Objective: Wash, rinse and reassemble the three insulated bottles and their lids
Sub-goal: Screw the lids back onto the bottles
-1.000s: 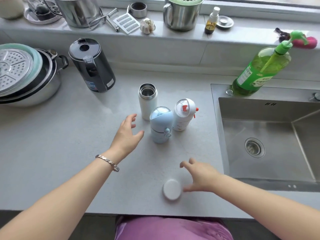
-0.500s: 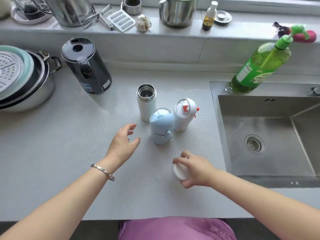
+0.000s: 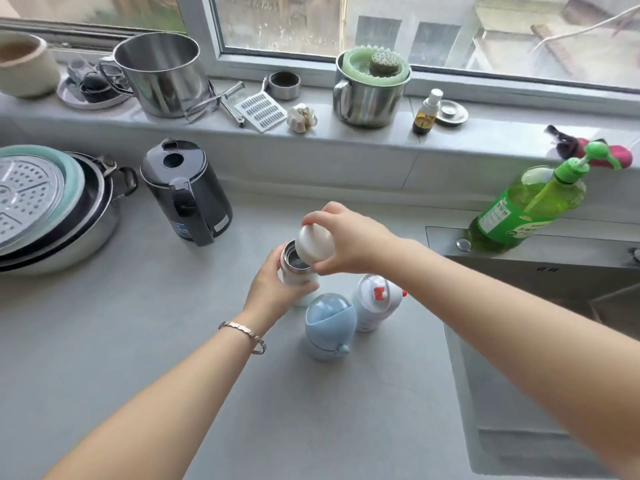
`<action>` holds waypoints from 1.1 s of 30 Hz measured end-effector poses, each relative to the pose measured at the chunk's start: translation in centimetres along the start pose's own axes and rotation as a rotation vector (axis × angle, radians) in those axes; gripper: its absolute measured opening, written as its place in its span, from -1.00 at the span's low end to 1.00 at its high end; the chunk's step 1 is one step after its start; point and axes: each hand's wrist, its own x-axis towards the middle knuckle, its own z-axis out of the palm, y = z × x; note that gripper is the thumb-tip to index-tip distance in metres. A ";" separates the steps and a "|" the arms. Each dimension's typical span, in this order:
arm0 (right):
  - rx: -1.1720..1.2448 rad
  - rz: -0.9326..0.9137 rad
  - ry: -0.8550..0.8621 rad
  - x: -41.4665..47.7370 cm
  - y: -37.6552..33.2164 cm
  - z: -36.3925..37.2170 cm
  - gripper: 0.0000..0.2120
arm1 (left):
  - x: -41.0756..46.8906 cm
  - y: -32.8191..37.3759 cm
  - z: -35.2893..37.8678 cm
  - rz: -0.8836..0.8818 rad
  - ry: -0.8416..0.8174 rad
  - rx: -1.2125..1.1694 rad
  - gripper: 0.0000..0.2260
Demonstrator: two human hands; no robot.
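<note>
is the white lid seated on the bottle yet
No, the right hand holds the white lid tilted over the white bottle, whose open mouth shows.

Single head-worn wide-angle view, close above countertop (image 3: 104, 341), facing forward and down toward window (image 3: 450, 36); sink (image 3: 512, 403) at right edge.

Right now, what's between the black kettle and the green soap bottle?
In the head view: the white bottle, gripped by the left hand, and the white lid the right hand holds at its mouth. Otherwise bare counter.
</note>
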 end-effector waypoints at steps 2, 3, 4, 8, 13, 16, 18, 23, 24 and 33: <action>-0.088 -0.028 -0.070 1.7 -0.2 1.0 -0.38 | 0.4 -0.4 -0.1 -0.004 0.027 -0.031 -0.51; -0.115 -0.049 -0.090 2.1 -0.2 1.2 -0.37 | 0.6 -0.5 -0.2 -0.004 0.032 -0.034 -0.54; -0.137 -0.071 -0.103 2.5 -0.2 1.3 -0.37 | 0.7 -0.5 -0.2 -0.002 0.035 -0.030 -0.57; -0.263 -0.193 -0.169 3.2 -0.3 1.0 -0.37 | 0.9 -0.4 -0.3 0.009 0.049 -0.021 -0.60; -0.308 -0.301 -0.219 3.9 -0.5 0.6 -0.38 | 1.1 -0.2 -0.4 -0.011 0.056 0.000 -0.58; -0.295 -0.174 -0.166 4.0 -0.9 1.7 -0.43 | 1.1 -0.1 -0.6 0.014 0.029 0.012 -0.59; -0.356 -0.124 -0.105 3.9 -1.6 2.7 -0.46 | 1.2 -0.2 -0.8 0.009 0.002 0.008 -0.62; -0.318 -0.094 -0.080 3.5 -1.6 2.3 -0.48 | 1.4 -0.3 -0.8 0.012 -0.051 -0.014 -0.65; -0.306 -0.103 -0.081 3.5 -1.4 2.2 -0.49 | 1.4 -0.1 -0.7 0.020 -0.062 -0.014 -0.65; -0.309 -0.127 -0.142 3.4 -1.4 1.7 -0.50 | 2.0 0.4 -1.1 0.042 -0.116 0.050 -0.57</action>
